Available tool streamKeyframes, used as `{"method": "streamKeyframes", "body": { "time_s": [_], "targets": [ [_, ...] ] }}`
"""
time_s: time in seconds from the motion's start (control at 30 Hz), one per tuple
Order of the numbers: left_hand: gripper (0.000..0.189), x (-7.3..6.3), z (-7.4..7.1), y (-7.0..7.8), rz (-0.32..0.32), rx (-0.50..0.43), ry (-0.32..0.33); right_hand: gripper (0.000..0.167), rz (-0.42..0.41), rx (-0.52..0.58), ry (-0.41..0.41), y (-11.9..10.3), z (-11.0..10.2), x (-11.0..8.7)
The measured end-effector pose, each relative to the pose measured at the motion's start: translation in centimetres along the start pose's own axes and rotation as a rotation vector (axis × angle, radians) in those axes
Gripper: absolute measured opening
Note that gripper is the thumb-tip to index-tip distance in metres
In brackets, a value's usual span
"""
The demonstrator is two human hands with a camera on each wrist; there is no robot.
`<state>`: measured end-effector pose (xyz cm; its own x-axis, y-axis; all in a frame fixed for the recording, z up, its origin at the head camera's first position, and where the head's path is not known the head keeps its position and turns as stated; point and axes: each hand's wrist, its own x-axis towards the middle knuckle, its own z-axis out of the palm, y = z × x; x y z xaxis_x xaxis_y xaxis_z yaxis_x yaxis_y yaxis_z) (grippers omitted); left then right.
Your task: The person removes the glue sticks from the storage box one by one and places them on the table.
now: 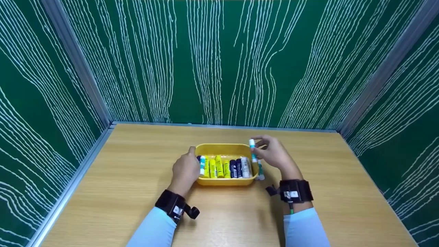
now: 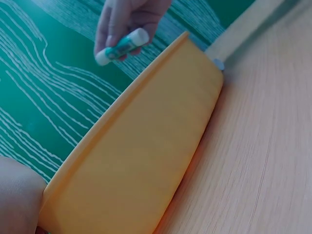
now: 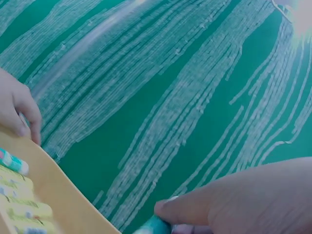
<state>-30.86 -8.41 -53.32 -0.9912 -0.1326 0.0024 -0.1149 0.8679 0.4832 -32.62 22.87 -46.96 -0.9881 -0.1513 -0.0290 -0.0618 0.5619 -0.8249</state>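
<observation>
A yellow plastic bin (image 1: 224,183) stands on the table with a row of glue sticks in it. My left hand (image 1: 186,169) grips its left rim; in the right wrist view, the fingers (image 3: 32,114) curl over the edge. Above the right end of the bin, my right hand (image 1: 273,153) pinches a teal-and-white glue stick (image 1: 253,151) between thumb and fingers, held nearly upright. Inside, the row has a teal-and-white stick (image 1: 202,165) at the left, several yellow sticks (image 1: 219,166), dark navy sticks (image 1: 233,168) and a white one (image 1: 245,167).
Just outside the bin's right wall lie more teal-and-white glue sticks (image 1: 261,171), partly hidden by the bin. The wooden table (image 1: 120,192) is bounded by green walls (image 1: 295,61) with white wavy lines, joined by grey metal posts (image 1: 77,61).
</observation>
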Motion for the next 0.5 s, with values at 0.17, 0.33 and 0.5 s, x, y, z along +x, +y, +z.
{"method": "streamKeyframes", "body": {
  "time_s": [0.17,0.33,0.5],
  "targets": [
    [0.055,0.0,0.0,0.0,-0.014,-0.013,-0.018,0.050,0.089,-0.035,-0.001,0.9,-1.3,-0.3],
    [0.055,0.1,0.0,0.0,-0.018,-0.016,-0.026,0.050,0.154,-0.045,-0.018,1.7,-2.2,-0.4],
    [0.056,0.1,0.0,-0.1,-0.019,-0.010,-0.022,0.047,0.187,-0.058,-0.028,2.8,-2.7,-0.3]
  ]
}}
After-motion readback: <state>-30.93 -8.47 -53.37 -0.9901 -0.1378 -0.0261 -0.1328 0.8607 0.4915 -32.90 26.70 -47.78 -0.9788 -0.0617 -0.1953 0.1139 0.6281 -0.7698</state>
